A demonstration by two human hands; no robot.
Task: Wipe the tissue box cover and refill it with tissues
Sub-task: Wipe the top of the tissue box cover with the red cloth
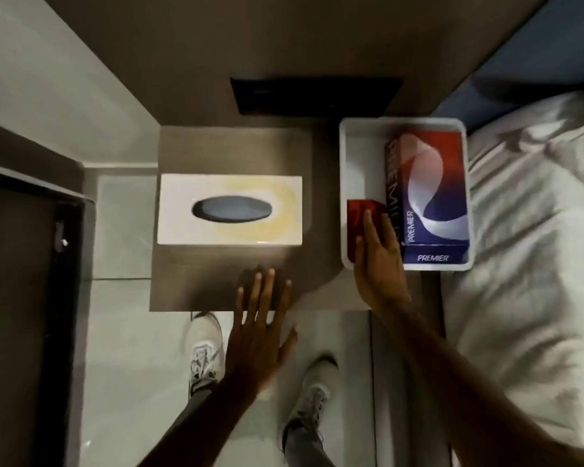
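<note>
A white tissue box cover (230, 210) with a dark oval slot lies on the brown bedside table (189, 281); part of its top has a yellowish tint. To its right, a white tray (358, 156) holds a red-and-blue tissue pack (429, 197) marked PREMIER and a red cloth (359, 214). My right hand (378, 254) reaches into the tray, fingers lying on the red cloth beside the pack. My left hand (260, 325) hovers flat at the table's front edge, fingers spread, holding nothing.
A bed with white rumpled sheets (536, 247) runs along the right, touching the tray's side. A dark panel (317, 96) sits on the wall behind the table. My two white shoes (204, 352) stand on the pale tiled floor below.
</note>
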